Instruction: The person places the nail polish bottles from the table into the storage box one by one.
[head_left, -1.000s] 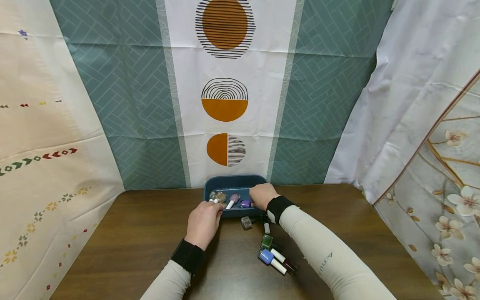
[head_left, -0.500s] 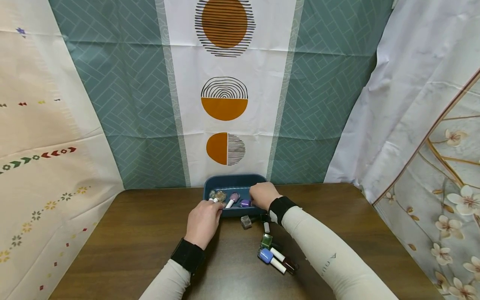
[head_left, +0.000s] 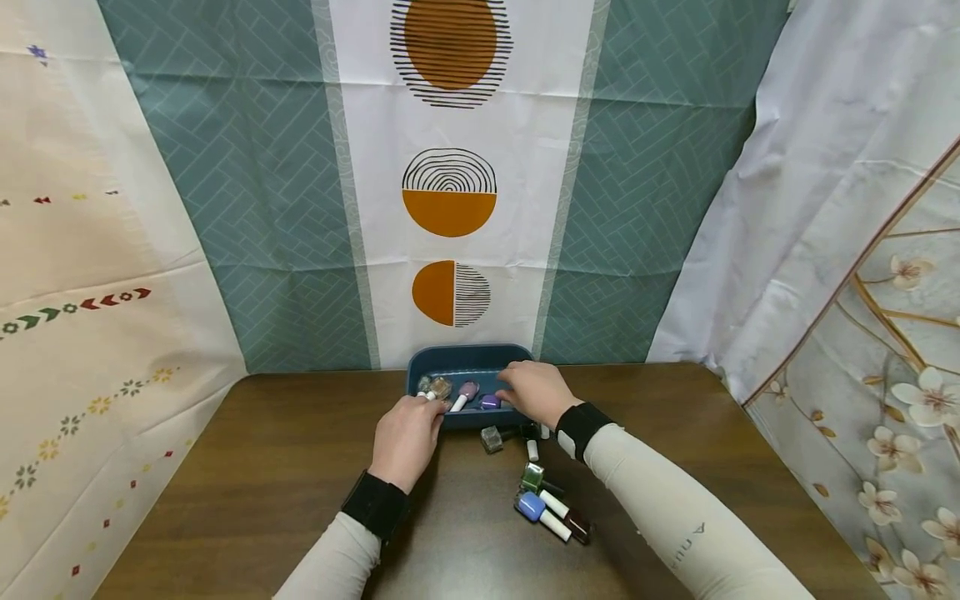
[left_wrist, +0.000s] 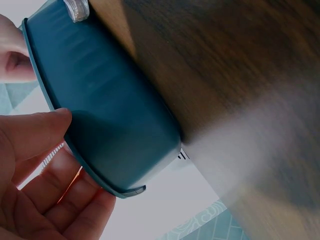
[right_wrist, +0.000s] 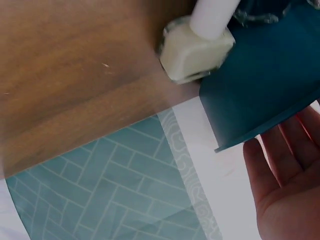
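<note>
A dark blue rectangular bin (head_left: 468,357) stands at the table's back edge. My left hand (head_left: 407,442) grips its front left rim; in the left wrist view the thumb (left_wrist: 57,120) lies on the outer wall and the other fingers are behind the rim. My right hand (head_left: 538,392) is over the bin's right end, its fingers apart and loosely bent, with nothing seen held. In the bin lie a purple nail polish bottle (head_left: 490,402), a mauve nail polish bottle (head_left: 468,389) with a white cap and a glittery gold bottle (head_left: 440,386). Part of the bin's inside is hidden by my hands.
On the table (head_left: 300,467) in front of the bin lie a glittery grey bottle (head_left: 492,439), a green bottle (head_left: 532,476), a blue bottle (head_left: 530,505) and a dark red bottle (head_left: 578,527). A cream-coloured bottle (right_wrist: 195,52) stands beside the bin. Patterned cloth (head_left: 292,208) hangs behind.
My right hand has lifted slightly and shifted right, its fingers spreading apart over the bin. My left hand stays on the rim.
</note>
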